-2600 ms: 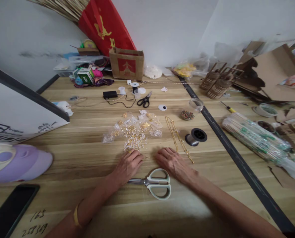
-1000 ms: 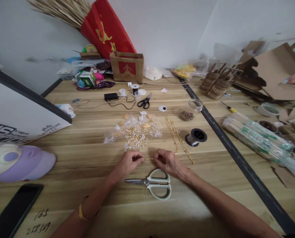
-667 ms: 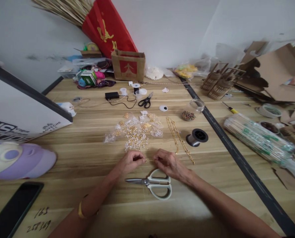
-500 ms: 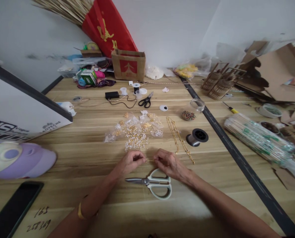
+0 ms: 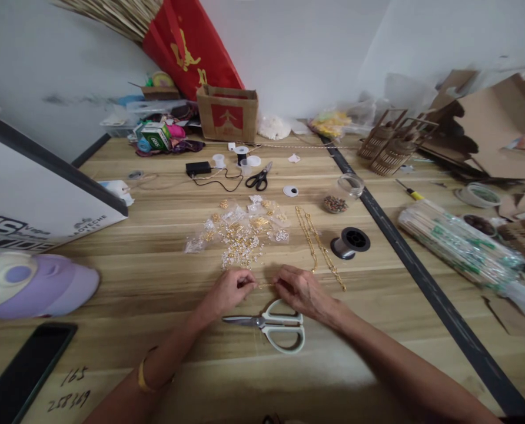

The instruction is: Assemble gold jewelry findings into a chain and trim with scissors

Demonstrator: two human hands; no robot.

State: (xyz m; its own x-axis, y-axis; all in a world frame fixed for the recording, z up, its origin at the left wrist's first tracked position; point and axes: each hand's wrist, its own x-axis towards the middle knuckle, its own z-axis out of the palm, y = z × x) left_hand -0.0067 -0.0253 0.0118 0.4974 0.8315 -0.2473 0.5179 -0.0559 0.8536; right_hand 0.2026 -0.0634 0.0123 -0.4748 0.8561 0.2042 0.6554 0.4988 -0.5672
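Observation:
Between my two hands runs a thin gold chain [image 5: 266, 285]. My left hand [image 5: 233, 287] pinches its left end, thumb against forefinger. The right end is in the closed fingers of my right hand [image 5: 295, 287], which hide part of it. Just below lie scissors [image 5: 284, 327] with pale green handles, blades pointing left. A pile of clear and gold beads [image 5: 240, 244] and small bags is spread beyond my hands. To the right of the pile lies a longer gold chain [image 5: 315, 241], beside a spool of thin wire or thread [image 5: 351, 242].
A glass jar of beads [image 5: 336, 203] lies on its side past the spool. Black scissors [image 5: 259, 176] rest farther back. A phone [image 5: 28, 371] and a purple object [image 5: 46, 285] are at left. Wrapped sticks [image 5: 459, 241] lie at right, across a black strip [image 5: 421, 280].
My left hand has shifted very slightly left, and a little more of the chain shows between my fingers. Both hands keep their grip; the view has tilted a touch.

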